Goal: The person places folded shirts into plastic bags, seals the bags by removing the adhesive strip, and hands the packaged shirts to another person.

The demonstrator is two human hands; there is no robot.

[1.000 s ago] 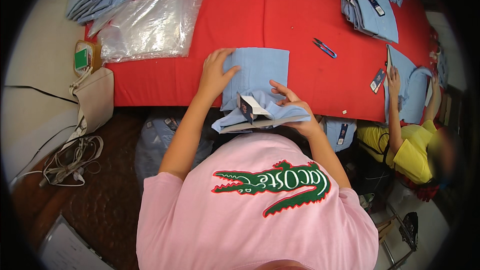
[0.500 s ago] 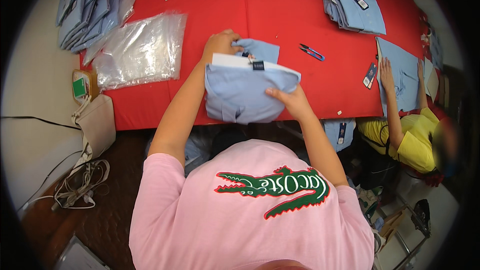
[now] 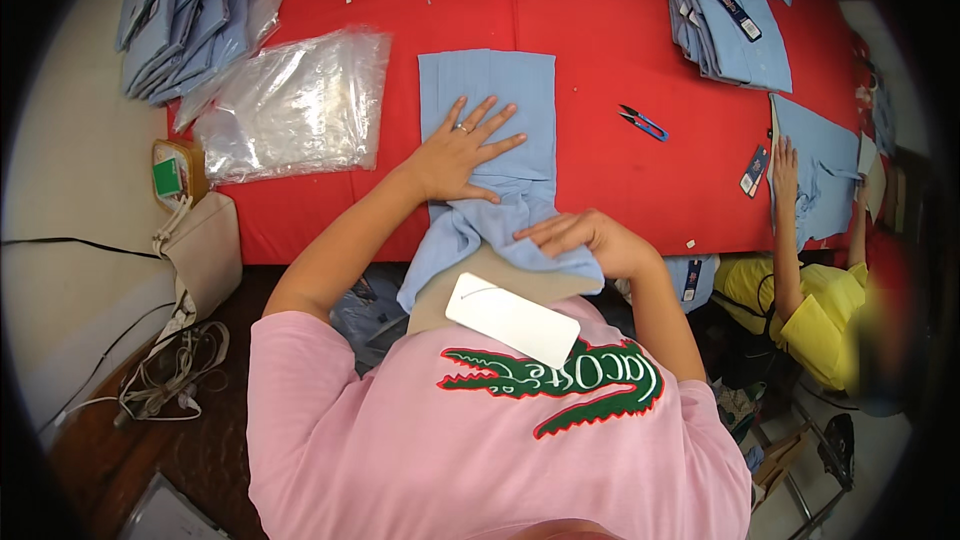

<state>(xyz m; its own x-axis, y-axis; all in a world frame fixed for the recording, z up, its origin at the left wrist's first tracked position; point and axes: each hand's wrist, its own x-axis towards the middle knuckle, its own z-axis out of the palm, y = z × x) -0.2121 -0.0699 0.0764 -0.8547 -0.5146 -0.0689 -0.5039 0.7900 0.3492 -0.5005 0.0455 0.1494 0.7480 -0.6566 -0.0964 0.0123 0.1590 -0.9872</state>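
A light blue folded shirt (image 3: pixel 487 90) lies lengthwise on the red table, its near end bunched and reaching over the front edge toward my chest. My left hand (image 3: pixel 460 155) is spread flat on the middle of it, fingers apart. At the bunched near part, my right hand (image 3: pixel 600 240) has its fingers closed over the cloth; its thumb is hidden. Under that part shows a beige-grey flat surface (image 3: pixel 437 298), whether card or cloth I cannot tell. On it, in front of my pink top, is a white hang tag (image 3: pixel 512 320) with a thin string.
Clear plastic bags (image 3: pixel 300 105) lie to the left, near bagged blue shirts (image 3: pixel 185 30). Blue-handled thread snips (image 3: pixel 643 123) rest right of the shirt. Stacked blue shirts (image 3: pixel 730 20) stand far right. A co-worker in yellow (image 3: pixel 825 320) handles another blue shirt (image 3: pixel 812 165).
The shirt, held up folded before, now lies down on the table with its front turned away. My left hand has come onto it, flat. A white tag has come into view.
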